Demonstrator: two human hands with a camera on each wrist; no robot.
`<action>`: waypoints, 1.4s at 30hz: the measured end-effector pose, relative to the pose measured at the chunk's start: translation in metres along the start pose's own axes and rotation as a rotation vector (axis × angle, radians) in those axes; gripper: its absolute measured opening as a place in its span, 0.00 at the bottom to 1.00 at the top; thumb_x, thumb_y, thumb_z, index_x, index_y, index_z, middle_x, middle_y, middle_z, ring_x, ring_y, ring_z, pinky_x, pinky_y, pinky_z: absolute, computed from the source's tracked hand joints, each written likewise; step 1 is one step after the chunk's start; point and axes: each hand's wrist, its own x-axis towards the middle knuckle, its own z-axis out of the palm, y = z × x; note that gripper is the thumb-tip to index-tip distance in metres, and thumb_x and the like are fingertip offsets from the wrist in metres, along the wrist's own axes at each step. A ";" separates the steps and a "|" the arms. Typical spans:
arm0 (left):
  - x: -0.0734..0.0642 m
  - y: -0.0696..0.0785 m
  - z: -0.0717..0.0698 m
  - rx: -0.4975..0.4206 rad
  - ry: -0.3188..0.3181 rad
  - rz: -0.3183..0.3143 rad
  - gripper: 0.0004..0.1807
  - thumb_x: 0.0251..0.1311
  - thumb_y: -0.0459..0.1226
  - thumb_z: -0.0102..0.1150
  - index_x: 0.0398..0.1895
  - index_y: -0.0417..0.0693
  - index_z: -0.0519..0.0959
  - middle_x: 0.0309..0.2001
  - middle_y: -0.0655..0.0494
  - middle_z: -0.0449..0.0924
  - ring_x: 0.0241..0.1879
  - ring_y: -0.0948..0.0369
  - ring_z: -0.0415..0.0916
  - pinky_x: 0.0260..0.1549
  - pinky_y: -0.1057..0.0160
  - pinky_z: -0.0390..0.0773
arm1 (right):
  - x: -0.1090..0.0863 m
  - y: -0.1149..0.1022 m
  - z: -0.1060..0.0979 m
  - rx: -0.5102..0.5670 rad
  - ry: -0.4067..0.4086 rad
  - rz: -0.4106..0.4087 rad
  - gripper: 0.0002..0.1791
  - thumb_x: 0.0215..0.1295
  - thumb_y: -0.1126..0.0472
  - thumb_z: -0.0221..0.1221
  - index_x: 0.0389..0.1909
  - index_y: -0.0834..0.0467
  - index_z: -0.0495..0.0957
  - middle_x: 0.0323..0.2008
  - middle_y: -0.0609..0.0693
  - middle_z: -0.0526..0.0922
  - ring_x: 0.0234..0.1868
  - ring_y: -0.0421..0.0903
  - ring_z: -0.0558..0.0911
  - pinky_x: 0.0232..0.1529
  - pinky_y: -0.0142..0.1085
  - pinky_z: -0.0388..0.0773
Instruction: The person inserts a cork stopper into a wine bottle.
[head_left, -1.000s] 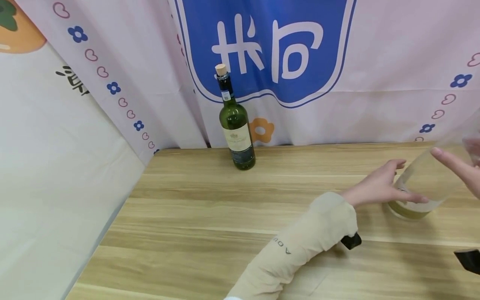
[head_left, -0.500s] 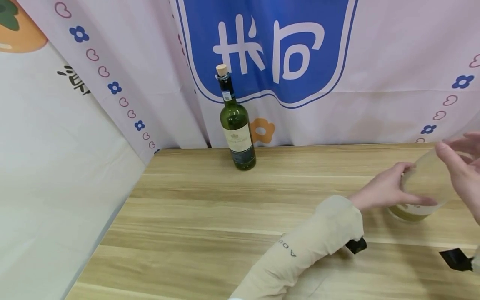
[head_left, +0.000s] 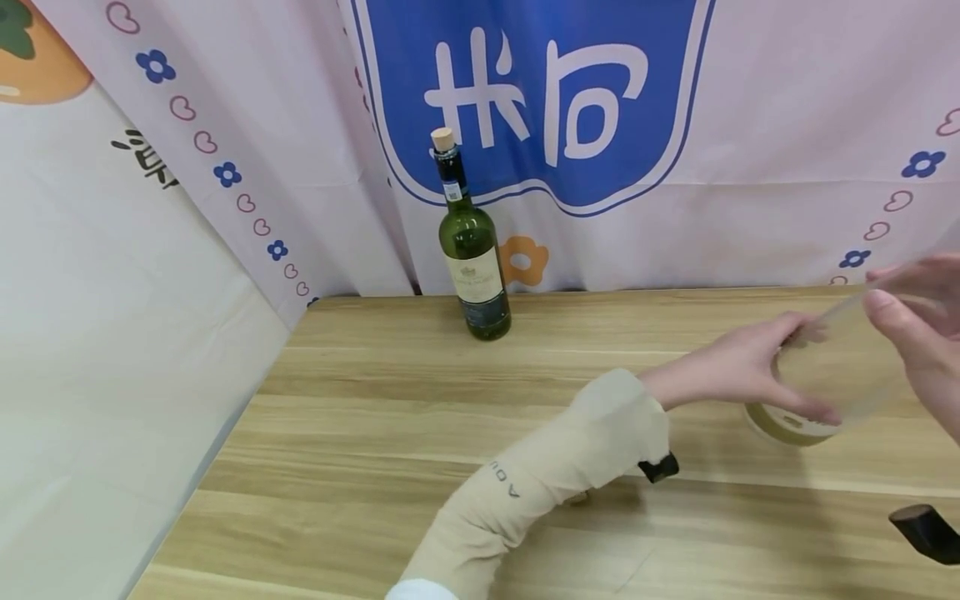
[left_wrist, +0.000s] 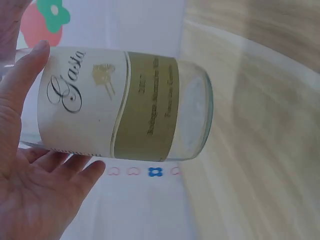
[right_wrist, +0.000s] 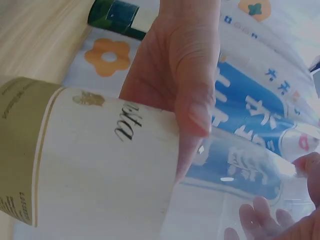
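A clear glass bottle (left_wrist: 85,100) with a white and olive label leans at the right of the head view, its base (head_left: 791,425) low and its upper part up to the right. My left hand (head_left: 738,362) grips the body, thumb on one side and fingers on the other, as the left wrist view also shows. Around the bottle's upper part curls my right hand (head_left: 926,333), partly cut off by the frame edge; its fingers (right_wrist: 260,215) show through and beside the glass in the right wrist view. The bottle's mouth is out of sight in the head view.
A green wine bottle (head_left: 472,267) with a cork (head_left: 442,139) stands upright at the back of the wooden table (head_left: 360,450). Behind the table hangs a pink curtain (head_left: 780,133) with a blue emblem. A white sheet (head_left: 112,358) hangs along the left side.
The clear bottle's base has shifted left and the bottle leans over more. My left arm has drawn back to the left. The right hand has come further into view. The green bottle stays put.
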 end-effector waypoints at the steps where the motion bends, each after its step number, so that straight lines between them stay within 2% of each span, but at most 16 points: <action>1: -0.005 -0.001 -0.004 0.006 -0.013 0.020 0.51 0.39 0.48 0.73 0.66 0.63 0.52 0.60 0.79 0.60 0.55 0.84 0.56 0.51 0.83 0.57 | 0.001 -0.001 0.001 0.022 -0.026 -0.013 0.16 0.60 0.78 0.50 0.48 0.65 0.73 0.37 0.39 0.78 0.45 0.34 0.76 0.52 0.21 0.68; 3: -0.014 -0.002 -0.009 0.011 -0.039 0.050 0.52 0.39 0.48 0.73 0.67 0.61 0.50 0.62 0.77 0.59 0.57 0.82 0.55 0.53 0.81 0.56 | 0.002 -0.004 0.004 0.154 -0.076 -0.055 0.12 0.57 0.80 0.50 0.42 0.72 0.74 0.36 0.44 0.80 0.45 0.38 0.77 0.52 0.23 0.69; 5: -0.024 -0.005 -0.014 0.012 -0.056 0.071 0.53 0.40 0.47 0.72 0.68 0.59 0.49 0.63 0.73 0.59 0.58 0.80 0.56 0.54 0.80 0.56 | 0.003 -0.007 0.009 0.297 -0.119 -0.065 0.09 0.55 0.82 0.51 0.37 0.77 0.74 0.36 0.49 0.82 0.44 0.41 0.78 0.52 0.25 0.70; 8: -0.039 -0.010 -0.020 0.024 -0.067 0.103 0.53 0.40 0.47 0.72 0.68 0.54 0.50 0.64 0.67 0.60 0.58 0.75 0.59 0.54 0.79 0.58 | -0.001 -0.011 0.017 0.493 -0.184 -0.071 0.11 0.54 0.81 0.53 0.39 0.77 0.72 0.36 0.54 0.82 0.44 0.44 0.77 0.51 0.26 0.70; 10: -0.049 -0.013 -0.023 0.034 -0.064 0.118 0.53 0.40 0.48 0.72 0.68 0.53 0.50 0.64 0.64 0.61 0.58 0.73 0.61 0.54 0.78 0.60 | -0.004 -0.016 0.022 0.534 -0.220 -0.059 0.12 0.54 0.82 0.53 0.41 0.77 0.71 0.37 0.55 0.81 0.45 0.45 0.77 0.51 0.26 0.70; 16: -0.077 -0.020 -0.029 0.095 -0.035 0.143 0.51 0.38 0.50 0.73 0.66 0.48 0.56 0.61 0.59 0.66 0.56 0.70 0.64 0.52 0.77 0.63 | -0.015 -0.030 0.035 0.516 -0.321 -0.022 0.19 0.52 0.85 0.52 0.47 0.76 0.67 0.41 0.56 0.79 0.49 0.46 0.76 0.50 0.26 0.71; 21: -0.095 -0.024 -0.031 0.135 -0.005 0.115 0.46 0.36 0.51 0.73 0.60 0.45 0.63 0.57 0.57 0.70 0.50 0.70 0.67 0.45 0.80 0.65 | -0.024 -0.040 0.050 0.548 -0.359 -0.047 0.19 0.51 0.85 0.53 0.47 0.77 0.65 0.41 0.57 0.78 0.48 0.47 0.76 0.51 0.28 0.70; 25: -0.107 -0.030 -0.028 0.147 0.024 0.090 0.42 0.35 0.51 0.74 0.54 0.44 0.67 0.44 0.62 0.73 0.38 0.72 0.67 0.34 0.82 0.67 | -0.030 -0.047 0.061 0.540 -0.375 -0.054 0.20 0.51 0.84 0.54 0.46 0.77 0.65 0.41 0.57 0.77 0.48 0.46 0.76 0.53 0.29 0.69; 29: -0.116 -0.036 -0.023 0.151 0.043 0.073 0.40 0.35 0.51 0.74 0.52 0.44 0.68 0.34 0.65 0.69 0.30 0.70 0.65 0.27 0.81 0.68 | -0.036 -0.050 0.068 0.500 -0.400 -0.041 0.22 0.50 0.85 0.53 0.48 0.74 0.65 0.43 0.55 0.76 0.50 0.44 0.76 0.53 0.27 0.69; 33: -0.124 -0.040 -0.018 0.115 0.048 0.048 0.40 0.35 0.50 0.74 0.54 0.46 0.68 0.37 0.68 0.71 0.32 0.74 0.67 0.29 0.81 0.69 | -0.043 -0.047 0.075 0.493 -0.403 -0.055 0.24 0.47 0.87 0.52 0.48 0.74 0.65 0.44 0.56 0.76 0.50 0.44 0.76 0.53 0.27 0.69; 39: -0.136 -0.046 -0.011 0.077 0.067 0.005 0.40 0.35 0.49 0.74 0.54 0.48 0.67 0.43 0.65 0.74 0.37 0.74 0.70 0.33 0.81 0.69 | -0.050 -0.045 0.084 0.507 -0.404 -0.103 0.22 0.46 0.87 0.54 0.45 0.78 0.64 0.43 0.58 0.77 0.49 0.45 0.76 0.53 0.28 0.69; 42: -0.139 -0.049 -0.008 0.080 0.088 0.010 0.39 0.35 0.49 0.74 0.54 0.49 0.68 0.43 0.65 0.74 0.38 0.74 0.70 0.34 0.82 0.68 | -0.052 -0.045 0.086 0.429 -0.424 -0.078 0.22 0.45 0.87 0.54 0.45 0.78 0.64 0.43 0.55 0.77 0.48 0.43 0.76 0.53 0.27 0.69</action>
